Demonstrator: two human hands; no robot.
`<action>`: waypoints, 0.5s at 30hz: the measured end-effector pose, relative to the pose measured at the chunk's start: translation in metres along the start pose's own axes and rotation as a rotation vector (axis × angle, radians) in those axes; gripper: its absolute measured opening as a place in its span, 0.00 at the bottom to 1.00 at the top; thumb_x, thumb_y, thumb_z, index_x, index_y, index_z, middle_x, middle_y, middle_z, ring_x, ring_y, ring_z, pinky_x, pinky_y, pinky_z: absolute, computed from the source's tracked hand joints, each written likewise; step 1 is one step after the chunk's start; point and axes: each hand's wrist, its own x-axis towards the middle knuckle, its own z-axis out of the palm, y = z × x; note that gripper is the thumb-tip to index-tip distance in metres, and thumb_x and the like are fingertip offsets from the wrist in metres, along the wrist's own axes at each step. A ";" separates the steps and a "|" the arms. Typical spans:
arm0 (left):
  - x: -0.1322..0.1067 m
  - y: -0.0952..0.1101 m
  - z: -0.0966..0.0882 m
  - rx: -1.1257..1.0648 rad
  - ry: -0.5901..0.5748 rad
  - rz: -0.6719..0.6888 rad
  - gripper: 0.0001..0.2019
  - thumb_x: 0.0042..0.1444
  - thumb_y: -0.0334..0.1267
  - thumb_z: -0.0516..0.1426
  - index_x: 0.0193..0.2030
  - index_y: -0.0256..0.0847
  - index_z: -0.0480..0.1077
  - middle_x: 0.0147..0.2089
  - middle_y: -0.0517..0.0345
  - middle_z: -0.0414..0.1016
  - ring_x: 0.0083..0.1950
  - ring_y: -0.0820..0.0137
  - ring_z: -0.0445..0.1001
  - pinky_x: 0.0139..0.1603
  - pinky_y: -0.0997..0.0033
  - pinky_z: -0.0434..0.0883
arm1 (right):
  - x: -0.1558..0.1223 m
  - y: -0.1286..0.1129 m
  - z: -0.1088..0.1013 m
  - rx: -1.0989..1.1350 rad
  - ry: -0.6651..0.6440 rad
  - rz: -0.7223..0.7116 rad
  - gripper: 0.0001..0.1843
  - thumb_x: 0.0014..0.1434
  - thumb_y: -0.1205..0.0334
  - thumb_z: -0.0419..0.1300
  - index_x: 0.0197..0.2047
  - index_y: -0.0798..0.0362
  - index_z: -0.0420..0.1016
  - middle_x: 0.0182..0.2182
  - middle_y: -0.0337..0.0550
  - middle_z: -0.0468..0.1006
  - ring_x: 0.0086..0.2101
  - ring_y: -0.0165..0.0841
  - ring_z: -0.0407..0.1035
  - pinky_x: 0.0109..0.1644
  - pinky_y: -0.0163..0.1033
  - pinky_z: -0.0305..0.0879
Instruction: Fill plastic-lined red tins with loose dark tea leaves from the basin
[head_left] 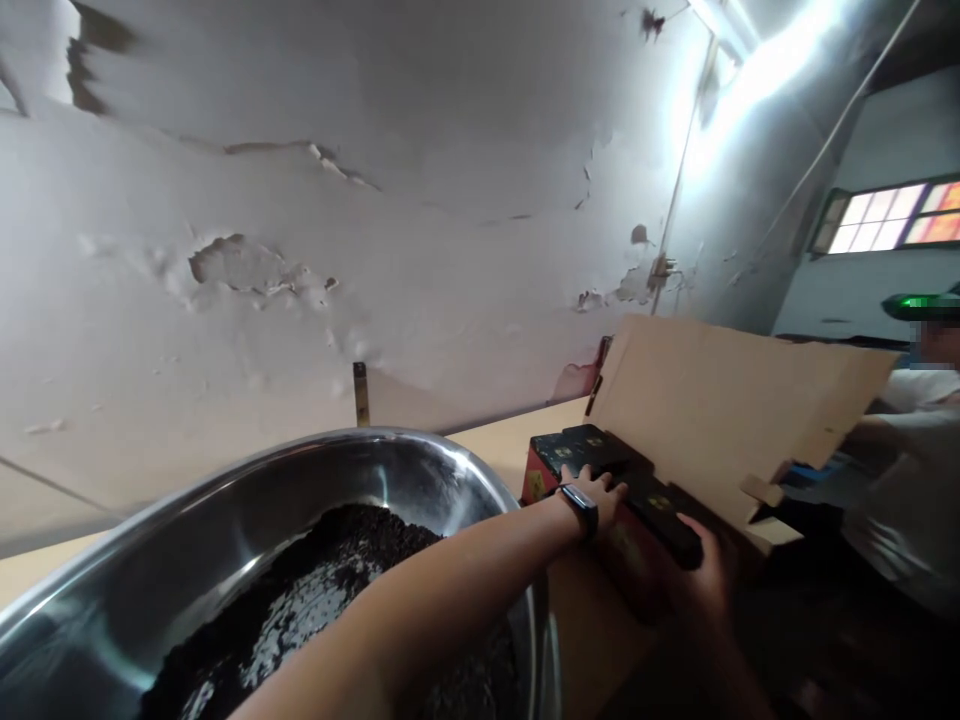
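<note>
Left hand (pixel 600 500) fingers lie flat atop the black packets (pixel 600 455); right hand (pixel 701 585) fingers clasp the row's near end.

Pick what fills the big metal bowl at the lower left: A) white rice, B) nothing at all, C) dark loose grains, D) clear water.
C: the metal bowl holds a heap of dark loose grains, glossy black against the shiny steel wall, while the left hand reaches past it to the dark boxes.
</note>
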 end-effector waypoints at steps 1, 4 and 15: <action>0.002 -0.002 0.001 -0.004 0.007 -0.002 0.34 0.51 0.44 0.49 0.64 0.46 0.41 0.66 0.53 0.43 0.63 0.49 0.43 0.53 0.34 0.48 | 0.003 0.005 0.003 0.001 -0.019 -0.004 0.31 0.42 0.46 0.61 0.47 0.53 0.66 0.45 0.52 0.60 0.47 0.45 0.58 0.49 0.51 0.58; 0.004 -0.007 0.003 0.005 0.049 0.004 0.33 0.52 0.44 0.48 0.64 0.44 0.41 0.67 0.55 0.40 0.63 0.50 0.43 0.54 0.37 0.49 | 0.016 0.015 0.006 -0.016 -0.106 -0.106 0.31 0.44 0.44 0.58 0.47 0.55 0.65 0.44 0.53 0.62 0.49 0.48 0.57 0.50 0.53 0.56; -0.134 0.003 -0.078 -0.022 0.481 0.009 0.25 0.50 0.38 0.51 0.55 0.29 0.57 0.56 0.41 0.62 0.52 0.62 0.63 0.50 0.64 0.65 | -0.003 -0.209 -0.004 0.226 -0.262 -0.079 0.22 0.54 0.50 0.51 0.51 0.45 0.65 0.46 0.50 0.70 0.44 0.46 0.66 0.44 0.50 0.63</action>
